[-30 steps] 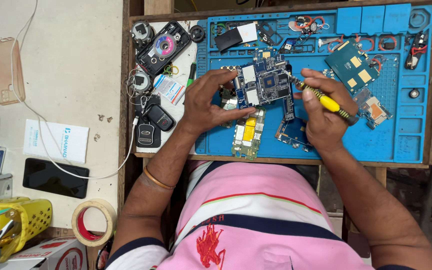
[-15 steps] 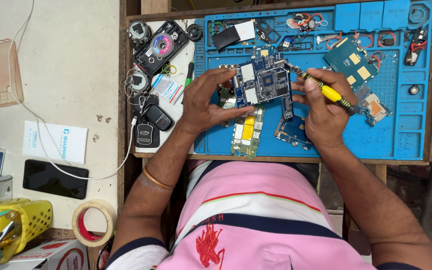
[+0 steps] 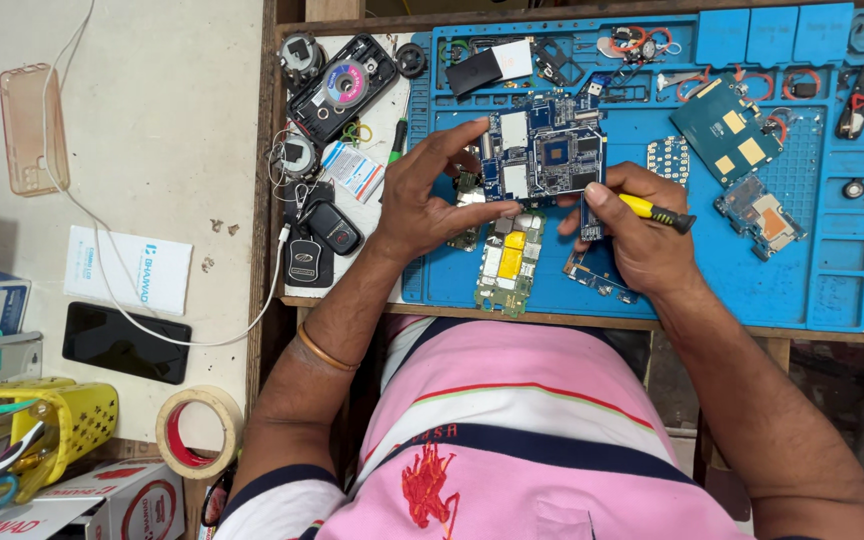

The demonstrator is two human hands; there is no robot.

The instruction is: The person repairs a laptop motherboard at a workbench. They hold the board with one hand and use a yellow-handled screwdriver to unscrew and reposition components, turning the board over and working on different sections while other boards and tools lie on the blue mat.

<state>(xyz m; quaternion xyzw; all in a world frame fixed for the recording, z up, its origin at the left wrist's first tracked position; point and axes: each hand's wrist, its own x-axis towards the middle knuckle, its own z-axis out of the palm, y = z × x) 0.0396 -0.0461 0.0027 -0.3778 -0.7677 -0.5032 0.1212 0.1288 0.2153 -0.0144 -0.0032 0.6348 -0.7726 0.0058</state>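
My left hand [image 3: 432,195] grips the left and lower edge of a blue phone circuit board [image 3: 544,150], holding it over the blue repair mat [image 3: 652,290]. My right hand [image 3: 634,235] steadies the board's lower right corner with the thumb and holds a yellow-handled screwdriver [image 3: 655,212], its dark tip pointing right. A green and yellow circuit board [image 3: 508,262] lies on the mat just below the hands. Another small board [image 3: 597,272] is partly hidden under my right hand.
Several loose boards and parts lie on the mat, including a teal board [image 3: 727,125] and a smaller one [image 3: 760,215]. A phone back housing [image 3: 340,88], car key fobs [image 3: 317,240], a black phone [image 3: 126,343], tape roll [image 3: 199,432] and a yellow basket [image 3: 42,425] sit to the left.
The blue board stays between both hands. The screwdriver has turned from pointing at the board to lying along my right hand, and my right thumb now presses the board's corner.
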